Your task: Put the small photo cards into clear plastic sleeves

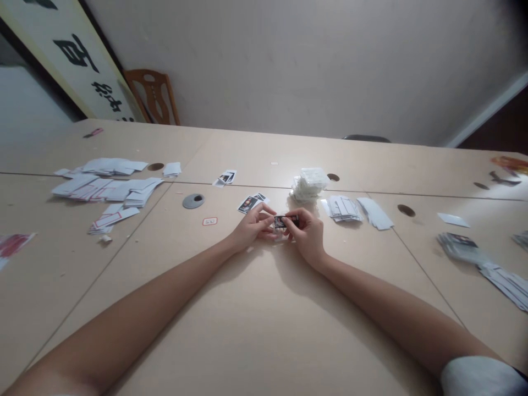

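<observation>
Over the middle of the table, my left hand (248, 228) and my right hand (308, 235) come together around a small dark photo card (280, 223). The right thumb presses on the card's face, with the fingers behind it. My left thumb and fingers pinch the card's left end. Something clear, like a plastic sleeve or case (279, 236), shows just below the card; its exact shape is hard to make out. Just beyond my left hand lie several printed photo cards (248, 204). A stack of clear plastic cases (308, 184) stands beyond my right hand.
White paper slips (105, 187) lie in heaps at left, near a grey cable grommet (193, 201). More photo cards (225, 177) lie farther back. White cards (344, 209) sit right of the cases. Filled cases (460, 247) are at far right. A cutter (93, 132) lies at back left.
</observation>
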Motion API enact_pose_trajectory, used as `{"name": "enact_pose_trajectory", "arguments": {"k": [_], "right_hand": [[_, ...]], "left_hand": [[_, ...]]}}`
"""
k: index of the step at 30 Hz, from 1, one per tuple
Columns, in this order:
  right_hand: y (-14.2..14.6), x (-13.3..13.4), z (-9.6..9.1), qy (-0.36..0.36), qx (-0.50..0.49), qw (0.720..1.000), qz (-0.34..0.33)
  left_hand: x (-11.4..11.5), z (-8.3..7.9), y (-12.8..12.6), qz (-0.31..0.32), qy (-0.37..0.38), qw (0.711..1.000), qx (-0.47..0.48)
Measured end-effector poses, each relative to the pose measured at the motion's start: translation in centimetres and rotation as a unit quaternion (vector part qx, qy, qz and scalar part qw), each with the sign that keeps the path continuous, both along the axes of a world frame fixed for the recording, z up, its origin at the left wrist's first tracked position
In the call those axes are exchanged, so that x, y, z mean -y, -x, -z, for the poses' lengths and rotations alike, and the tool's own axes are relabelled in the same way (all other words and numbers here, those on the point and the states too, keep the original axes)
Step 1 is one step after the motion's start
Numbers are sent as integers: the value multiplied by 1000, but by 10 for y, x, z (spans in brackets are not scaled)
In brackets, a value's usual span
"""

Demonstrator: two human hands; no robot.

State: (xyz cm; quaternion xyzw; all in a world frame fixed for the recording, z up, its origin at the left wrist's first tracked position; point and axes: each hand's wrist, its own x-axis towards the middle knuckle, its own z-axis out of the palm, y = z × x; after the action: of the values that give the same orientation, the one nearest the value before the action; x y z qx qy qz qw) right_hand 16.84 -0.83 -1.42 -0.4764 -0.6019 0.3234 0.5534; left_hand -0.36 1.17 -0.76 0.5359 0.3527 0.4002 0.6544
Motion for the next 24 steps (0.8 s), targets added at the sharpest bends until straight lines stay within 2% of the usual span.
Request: {"name": "enact_pose_trajectory", "arguments": {"k": [7, 24], "right_hand": [[0, 0, 0, -7, -12, 1000, -20], [1, 0, -1, -12, 6, 1000, -5]], "left_hand": [[0, -2, 0, 2, -6, 1000, -7], [-1, 0, -1, -5, -15, 1000, -20]]}}
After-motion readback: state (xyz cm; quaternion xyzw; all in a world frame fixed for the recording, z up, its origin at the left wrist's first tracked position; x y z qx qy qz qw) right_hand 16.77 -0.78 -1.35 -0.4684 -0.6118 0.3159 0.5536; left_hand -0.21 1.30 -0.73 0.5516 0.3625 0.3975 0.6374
